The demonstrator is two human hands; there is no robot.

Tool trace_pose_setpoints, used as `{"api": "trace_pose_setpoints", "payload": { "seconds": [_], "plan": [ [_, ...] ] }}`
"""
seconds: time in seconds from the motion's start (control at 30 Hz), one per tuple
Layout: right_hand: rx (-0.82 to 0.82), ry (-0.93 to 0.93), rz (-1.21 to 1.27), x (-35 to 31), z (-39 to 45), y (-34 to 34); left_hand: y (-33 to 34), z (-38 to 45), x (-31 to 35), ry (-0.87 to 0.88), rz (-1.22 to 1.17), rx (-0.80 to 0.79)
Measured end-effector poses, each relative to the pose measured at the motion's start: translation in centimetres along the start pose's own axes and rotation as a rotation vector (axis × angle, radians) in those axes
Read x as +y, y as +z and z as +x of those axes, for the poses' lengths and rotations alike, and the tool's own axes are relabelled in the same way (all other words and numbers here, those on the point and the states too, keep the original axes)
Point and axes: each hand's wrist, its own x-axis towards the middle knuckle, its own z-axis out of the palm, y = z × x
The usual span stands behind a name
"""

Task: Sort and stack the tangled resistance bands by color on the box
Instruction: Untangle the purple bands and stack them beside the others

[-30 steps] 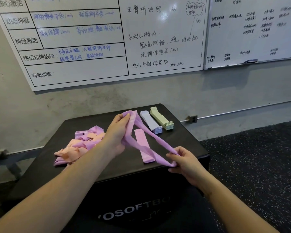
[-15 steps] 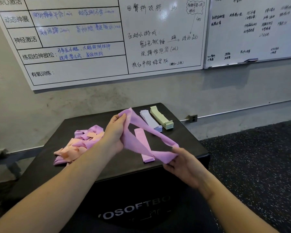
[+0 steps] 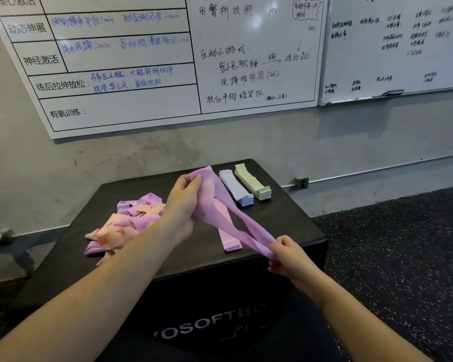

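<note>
Above the black box point(image 3: 285, 226), a purple band point(image 3: 230, 218) is held stretched: one end is pinched by the left hand point(image 3: 183, 202), the other by the right hand point(image 3: 288, 254) at the box's 4 o'clock edge. A tangled pile point(image 3: 123, 226) lies at 9 o'clock, sorted stacks point(image 3: 246, 186) at 1 o'clock.

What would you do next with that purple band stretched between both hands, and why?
Probably lay the purple band flat onto the purple stack on the box: left hand and right hand already hold it pulled straight above that matching stack.
</note>
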Motion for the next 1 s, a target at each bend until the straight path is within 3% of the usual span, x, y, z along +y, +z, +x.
{"api": "trace_pose_setpoints", "payload": {
  "seconds": [0.07,0.23,0.53,0.63,0.77,0.9,1.0],
  "plan": [
    [-0.064,-0.013,0.024,-0.3,-0.4,0.1,-0.1,0.1,-0.3,0.013,0.008,0.005],
    [-0.287,-0.019,0.423,-1.1,-1.5,0.0,-1.1,0.9,-0.9,-0.011,-0.012,0.048],
    [-0.349,0.009,0.798,-1.4,-1.4,-1.9,-2.5,1.6,-1.5,-0.083,-0.081,0.096],
    [-0.348,-0.068,0.687,-1.2,-1.1,-2.1,-2.8,1.7,-1.4,-0.085,-0.084,0.096],
    [-0.208,-0.068,0.340,-0.3,-0.1,-1.5,-2.9,1.6,-1.1,-0.098,-0.059,0.047],
    [0.049,-0.058,-0.010,0.7,0.7,-1.2,-2.4,1.2,-1.3,-0.046,0.019,-0.032],
    [0.052,-0.010,-0.150,0.6,0.3,-0.8,-1.8,0.9,-1.5,0.001,0.069,-0.037]
  ]
}}
